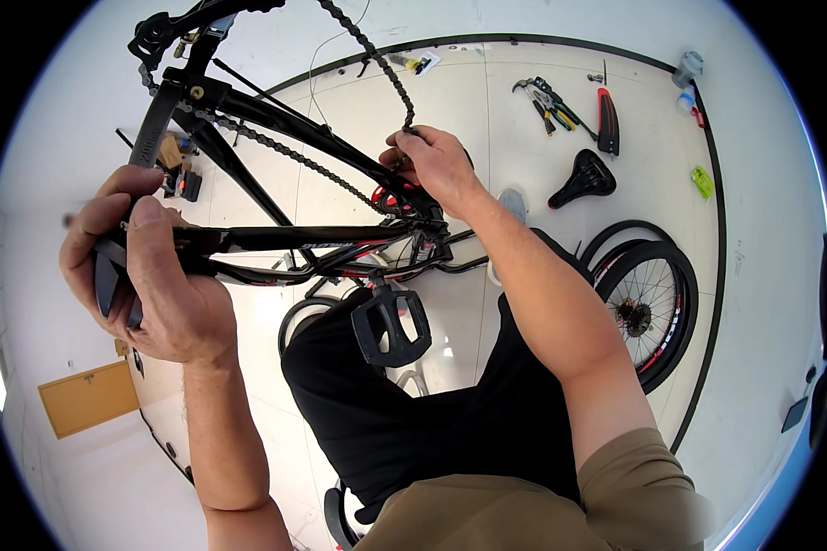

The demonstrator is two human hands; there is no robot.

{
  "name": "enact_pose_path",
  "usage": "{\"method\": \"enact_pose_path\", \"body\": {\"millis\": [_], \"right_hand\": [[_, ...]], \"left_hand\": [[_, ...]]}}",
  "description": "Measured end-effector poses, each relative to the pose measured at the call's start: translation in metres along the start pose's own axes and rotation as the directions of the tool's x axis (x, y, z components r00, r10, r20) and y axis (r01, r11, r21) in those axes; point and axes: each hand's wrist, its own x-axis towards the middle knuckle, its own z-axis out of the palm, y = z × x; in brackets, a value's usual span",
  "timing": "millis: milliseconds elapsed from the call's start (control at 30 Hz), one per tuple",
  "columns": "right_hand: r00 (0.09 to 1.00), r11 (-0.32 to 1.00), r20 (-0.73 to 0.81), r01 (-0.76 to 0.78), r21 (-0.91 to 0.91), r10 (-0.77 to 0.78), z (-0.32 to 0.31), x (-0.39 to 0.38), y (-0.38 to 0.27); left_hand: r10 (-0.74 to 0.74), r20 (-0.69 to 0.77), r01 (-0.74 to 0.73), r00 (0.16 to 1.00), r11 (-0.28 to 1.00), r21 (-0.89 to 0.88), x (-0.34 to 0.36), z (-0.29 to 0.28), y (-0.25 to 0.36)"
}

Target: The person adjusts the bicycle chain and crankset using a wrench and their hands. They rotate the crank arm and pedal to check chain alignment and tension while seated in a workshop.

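Observation:
A black bicycle frame (pixel 266 237) lies across the view in front of me, its tubes running from upper left to the crank area. My left hand (pixel 170 285) is closed around a black adjustable wrench (pixel 153 129), its handle pointing up and its jaws low by my palm, beside the frame's left end. Beyond the frame, my right hand (pixel 436 165) pinches a dark bicycle chain (pixel 377 60), which rises from my fingers to the top edge. Another chain run (pixel 289 156) slants along the frame toward a red chainring part (pixel 386 197). A black pedal (pixel 390 323) hangs over my leg.
On the floor at right lie several hand tools (pixel 551 106), a red-and-black mudguard (pixel 607 122), a black saddle (pixel 583 179) and wheels (pixel 648 317). Bottles (pixel 687 69) and a yellow-green packet (pixel 701 181) are farther right. Behind the frame at left sits a dark box-like item (pixel 186 186).

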Motion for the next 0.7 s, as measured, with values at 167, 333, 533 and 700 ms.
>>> {"method": "enact_pose_path", "body": {"millis": [167,333,533,700], "right_hand": [[0.998,0.984,0.043,0.061,-0.165,-0.055,0.003,0.008,0.005],[0.99,0.996,0.141,0.008,-0.088,0.004,0.002,0.005,-0.007],[0.969,0.994,0.248,0.009,-0.112,0.019,0.018,0.013,-0.012],[0.962,0.974,0.269,0.012,-0.228,0.051,0.012,0.018,-0.01]], "left_hand": [[0.062,0.036,-0.062,0.997,0.998,-0.003,0.001,-0.008,-0.005],[0.058,-0.013,-0.058,0.998,0.997,-0.059,0.003,0.001,-0.005],[0.098,0.015,-0.097,0.995,0.994,-0.041,0.003,-0.004,-0.007],[0.092,0.023,-0.091,0.996,0.996,-0.02,0.003,-0.003,-0.008]]}}
